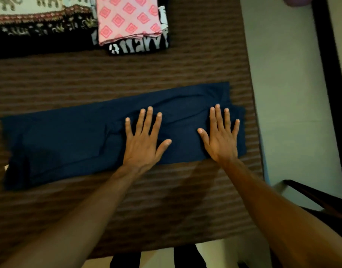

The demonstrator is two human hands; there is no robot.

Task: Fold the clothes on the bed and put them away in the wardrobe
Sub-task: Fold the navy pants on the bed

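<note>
Nearest, at six o'clock, only bare forearms reaching up over the brown ribbed bedspread (166,200). Past them, at centre, the long dark navy soft-knit garment (69,147), already folded into a narrow band lying flat across the bed from nine o'clock to three o'clock. Left hand (143,144) spread flat, fingers straight, pressing near the band's middle; right hand (222,140) equally flat and unclenched, pressing near the three o'clock end; nothing pinched or grasped by either. Thin, limp, light cloth by the look of its shallow wrinkles: likely to sag and slide out of its fold if lifted by one point, no risk of breakage. Probably best taken at the two corners of the three o'clock end, thumb under and fingers over, then carried across toward nine o'clock. Farther off, at twelve o'clock, a folded pink diamond-print cloth (127,18) stacked on a folded black-and-white printed garment (139,46); at eleven o'clock, a cream and black elephant-border textile (40,22).
</note>
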